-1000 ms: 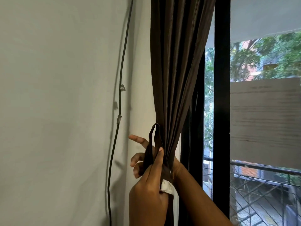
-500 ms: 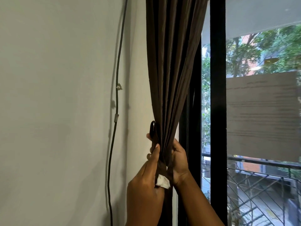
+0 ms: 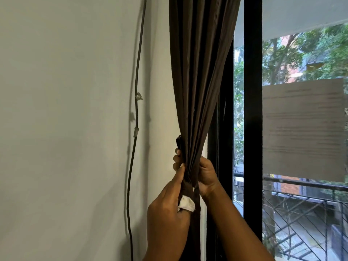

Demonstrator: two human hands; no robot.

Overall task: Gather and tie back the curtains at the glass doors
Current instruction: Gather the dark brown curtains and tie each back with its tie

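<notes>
Head view: 1 dark brown curtain [image 3: 197,81] hangs left of the black door frame [image 3: 252,110], bunched into tight vertical pleats that narrow to a waist low in the scene. The left hand [image 3: 167,210] comes up from below on the wall side, its thumb pressed along a matching brown tie-back band [image 3: 188,187] that crosses the bundle. The grip here is closed on the band and on a small white tab [image 3: 186,204], possibly a label or fastener; cannot tell which. The right hand [image 3: 207,178] is on the glass side, wrapped around the waist, with fingertips [image 3: 176,159] showing at the left edge. This grip is clamped on the curtain. A dark loop of the band [image 3: 178,143] sticks up just above those fingertips.

Handling, as a judgement: the fabric looks soft, limp and light and will not break, with a slight sheen, so the pleats may slip and fan out if the squeeze loosens. The best hold is at the narrow waist, with 1 hand keeping the bundle compressed while the other works the band ends. The band is floppy and needs tension to stay put.

Counts: 1 curtain, 1 tie-back band, 1 white tab, 2 hands, 1 black cable [image 3: 136,110] running down the wall [image 3: 66,129] left of the curtain, 2 clips visible on it, and 1 paper sheet [image 3: 303,129] stuck on the glass on the right.
</notes>
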